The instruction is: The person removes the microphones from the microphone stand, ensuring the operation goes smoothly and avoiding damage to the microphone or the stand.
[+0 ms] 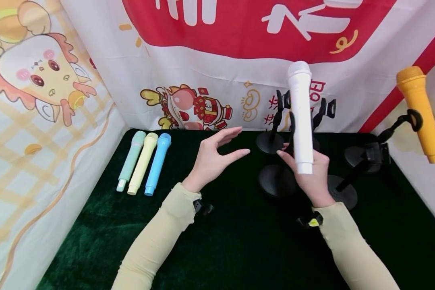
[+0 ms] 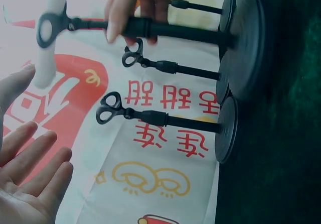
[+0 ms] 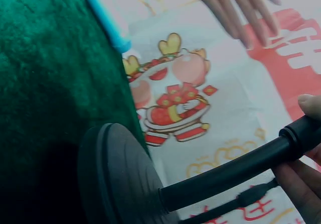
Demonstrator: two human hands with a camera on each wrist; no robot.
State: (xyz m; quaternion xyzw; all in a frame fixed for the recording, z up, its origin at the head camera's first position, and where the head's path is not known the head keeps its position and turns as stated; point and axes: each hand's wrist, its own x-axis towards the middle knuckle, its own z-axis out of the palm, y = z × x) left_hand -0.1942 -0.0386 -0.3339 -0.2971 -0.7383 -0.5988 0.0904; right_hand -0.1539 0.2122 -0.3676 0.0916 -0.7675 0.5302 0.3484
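Observation:
My right hand (image 1: 313, 173) grips the pole of a black microphone stand (image 2: 175, 32). A white microphone (image 1: 301, 121) sits in that stand's clip, head upward and partly in front of the hand. The stand's round base (image 3: 130, 179) shows large in the right wrist view; I cannot tell whether it touches the cloth. My left hand (image 1: 214, 157) hovers to the left of the stand, fingers extended and thumb apart, holding nothing. In the left wrist view, the left hand's spread fingers (image 2: 42, 171) are near the lower end of the white microphone.
Green, yellow and blue microphones (image 1: 157, 165) lie side by side at the left on dark green cloth (image 1: 239, 249). Two more stands, one with base (image 1: 269, 142), are behind the held one. An orange microphone (image 1: 422, 117) rests in a stand at right. A printed curtain (image 1: 105, 60) hangs behind.

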